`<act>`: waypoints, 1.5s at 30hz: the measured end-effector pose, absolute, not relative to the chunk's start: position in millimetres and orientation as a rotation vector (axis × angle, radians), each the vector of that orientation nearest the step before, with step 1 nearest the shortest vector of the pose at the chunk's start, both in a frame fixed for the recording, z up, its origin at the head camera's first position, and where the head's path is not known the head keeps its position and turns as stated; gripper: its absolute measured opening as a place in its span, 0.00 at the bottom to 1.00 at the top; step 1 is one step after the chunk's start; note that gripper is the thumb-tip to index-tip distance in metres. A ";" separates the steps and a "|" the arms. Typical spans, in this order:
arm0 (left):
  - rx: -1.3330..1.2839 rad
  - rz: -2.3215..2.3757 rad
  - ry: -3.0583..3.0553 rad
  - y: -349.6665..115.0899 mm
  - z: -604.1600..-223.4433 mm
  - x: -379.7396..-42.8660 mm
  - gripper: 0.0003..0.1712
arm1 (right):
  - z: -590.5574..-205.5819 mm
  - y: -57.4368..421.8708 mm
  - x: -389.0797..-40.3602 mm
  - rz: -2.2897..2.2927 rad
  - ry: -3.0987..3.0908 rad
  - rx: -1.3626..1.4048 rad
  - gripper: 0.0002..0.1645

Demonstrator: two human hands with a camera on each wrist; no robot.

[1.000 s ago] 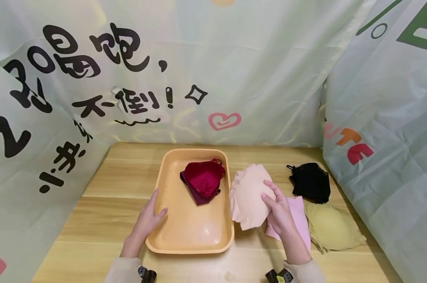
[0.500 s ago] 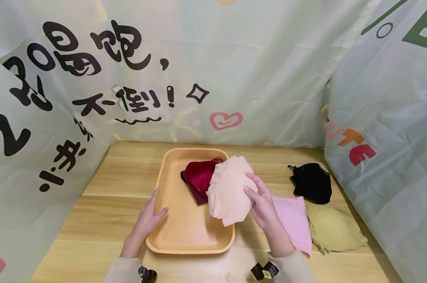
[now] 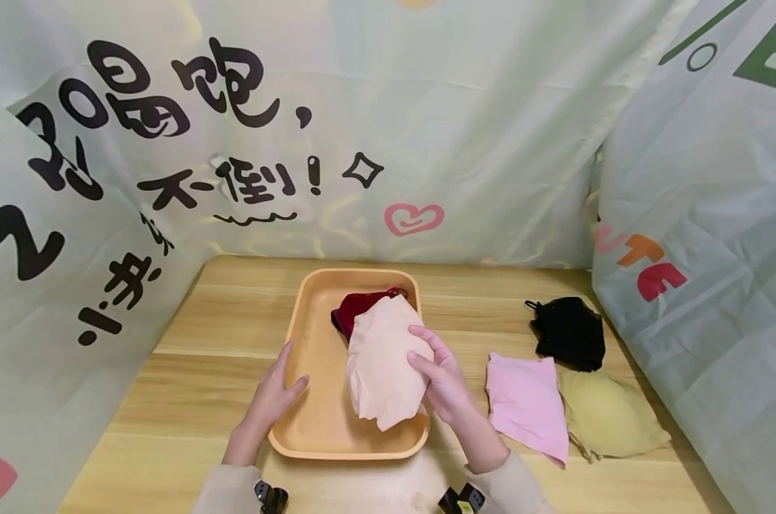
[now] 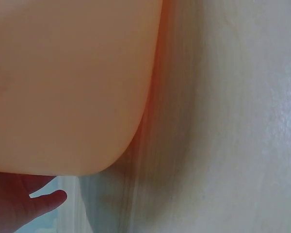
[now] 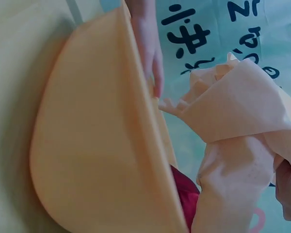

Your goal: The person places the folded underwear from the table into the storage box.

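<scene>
In the head view, my right hand [image 3: 448, 382] holds a pale pink folded bra [image 3: 388, 360] over the right half of the peach-coloured tray [image 3: 310, 435], thumb and fingers at its right side. In the right wrist view this folded bra [image 5: 242, 131] is above the rim. Partly hidden behind it, a dark red folded bra [image 3: 357, 308] lies inside the tray. My left hand [image 3: 268, 396] rests at the tray's left rim, fingers fairly straight and thumb spread over the inside edge. The left wrist view shows part of the hand [image 4: 24, 204] beside the tray's outer wall [image 4: 72, 92].
Right of the tray lie a light pink folded piece [image 3: 527, 403], a yellow-green folded bra [image 3: 609, 414] and a black folded one [image 3: 567, 332] on the wooden table [image 3: 188, 385]. Printed cloth [image 3: 490, 128] hangs at the back and both sides.
My right hand has carried the pale pink bra left, from beside the tray to over it, partly covering the red one and uncovering the light pink piece. The left hand has stayed at the rim.
</scene>
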State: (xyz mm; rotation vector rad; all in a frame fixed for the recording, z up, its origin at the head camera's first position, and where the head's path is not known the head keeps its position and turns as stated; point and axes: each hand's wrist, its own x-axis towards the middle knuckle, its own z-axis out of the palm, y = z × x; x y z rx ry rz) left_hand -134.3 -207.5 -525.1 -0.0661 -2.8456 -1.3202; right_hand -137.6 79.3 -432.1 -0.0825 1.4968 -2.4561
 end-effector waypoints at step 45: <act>-0.051 -1.315 -2.863 -206.7 -525.3 -136.1 0.45 | -486.0 67.0 -129.9 -1.703 2.151 -0.407 0.19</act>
